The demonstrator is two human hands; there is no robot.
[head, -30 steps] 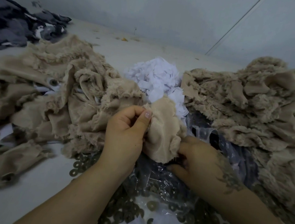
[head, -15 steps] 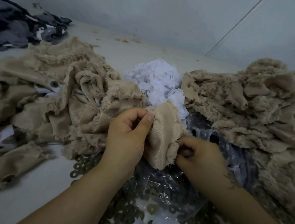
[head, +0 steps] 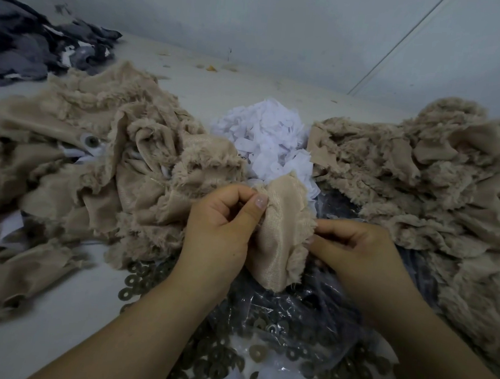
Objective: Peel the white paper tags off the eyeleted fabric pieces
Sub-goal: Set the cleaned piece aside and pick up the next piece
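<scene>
A beige furry fabric piece (head: 282, 236) hangs between my two hands, its smooth backing toward me. My left hand (head: 222, 226) grips its left edge, thumb pressed on the backing. My right hand (head: 354, 251) pinches its right furry edge with curled fingers. Any tag on this piece is hidden. Behind it lies a heap of peeled white paper tags (head: 270, 140). A pile of beige fabric pieces (head: 95, 162) sits to the left, one showing an eyelet with a white tag (head: 91, 142). Another beige pile (head: 434, 186) lies to the right.
A crinkled clear plastic bag (head: 307, 316) with several brownish rings lies under my hands, and more rings (head: 136, 282) are scattered on the grey table. Dark grey fabric (head: 29, 46) is heaped at the far left. A wall stands close behind.
My right hand rose from below the fabric piece and closed on its right edge. The left hand kept its grip and shifted slightly upward.
</scene>
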